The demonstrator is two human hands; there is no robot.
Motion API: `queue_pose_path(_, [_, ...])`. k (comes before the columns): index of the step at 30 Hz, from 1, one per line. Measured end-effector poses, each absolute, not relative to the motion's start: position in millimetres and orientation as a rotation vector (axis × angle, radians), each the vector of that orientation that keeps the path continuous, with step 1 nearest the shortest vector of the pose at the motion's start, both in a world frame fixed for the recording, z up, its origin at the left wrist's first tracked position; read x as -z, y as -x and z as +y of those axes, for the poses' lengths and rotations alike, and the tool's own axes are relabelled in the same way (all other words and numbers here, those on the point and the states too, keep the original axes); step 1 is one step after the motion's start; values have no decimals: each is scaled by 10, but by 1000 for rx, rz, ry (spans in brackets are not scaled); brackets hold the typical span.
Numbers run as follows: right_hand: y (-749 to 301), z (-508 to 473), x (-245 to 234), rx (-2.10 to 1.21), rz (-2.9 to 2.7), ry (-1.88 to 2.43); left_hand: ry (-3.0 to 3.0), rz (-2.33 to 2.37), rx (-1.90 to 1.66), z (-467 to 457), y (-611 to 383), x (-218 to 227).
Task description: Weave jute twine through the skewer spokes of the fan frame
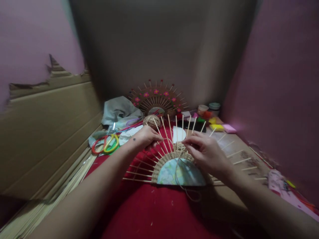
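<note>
A half-round fan piece stands in front of me, with a pale floral half-disc [180, 172] edged by a woven twine band [159, 164]. Thin wooden sticks [169, 129] radiate from that band. My left hand [149, 136] is closed among the left sticks, its fingertips pinching what looks like a thin loop of twine. At the upper middle of the band, my right hand [206, 152] pinches the twine between thumb and fingers. A loose length of twine [176, 171] droops across the floral half-disc. Palms and some fingers are hidden.
Behind the fan piece are a twine ball [152, 120] and a flower-decorated fan [156, 96]. Scissors with red and yellow handles [111, 143] lie left, beside cardboard [50, 132]. Yellow [216, 127] and pink packets [229, 128] lie right. Red cloth [147, 212] covers the surface.
</note>
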State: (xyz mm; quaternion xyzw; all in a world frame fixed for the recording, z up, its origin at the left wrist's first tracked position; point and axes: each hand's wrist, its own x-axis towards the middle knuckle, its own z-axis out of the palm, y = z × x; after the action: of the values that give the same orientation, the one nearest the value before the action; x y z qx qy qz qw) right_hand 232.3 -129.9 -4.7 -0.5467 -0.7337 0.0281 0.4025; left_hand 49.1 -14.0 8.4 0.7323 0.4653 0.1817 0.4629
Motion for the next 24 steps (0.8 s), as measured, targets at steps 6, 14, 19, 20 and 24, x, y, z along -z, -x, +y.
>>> queue_pose_path(6, [-2420,-1252,239,48,-1830,1357,-1775,1166,-426,-144,-523,-29])
queue_pose_path(14, [-2446,-1206,311,61,-1821,1380,-1592,1116,-478,-136,-525,32])
queue_pose_path(19, [-2429,-1203,316,32,-1833,1390,-1531,1120,-499,-107,-519,68])
queue_pose_path(20, [-2428,-1203,318,27,-1833,1391,-1518,1125,-505,-112,-522,72])
queue_pose_path(24, [-2431,-1201,322,9,-1806,1372,-1482,1128,-544,-152,-519,73])
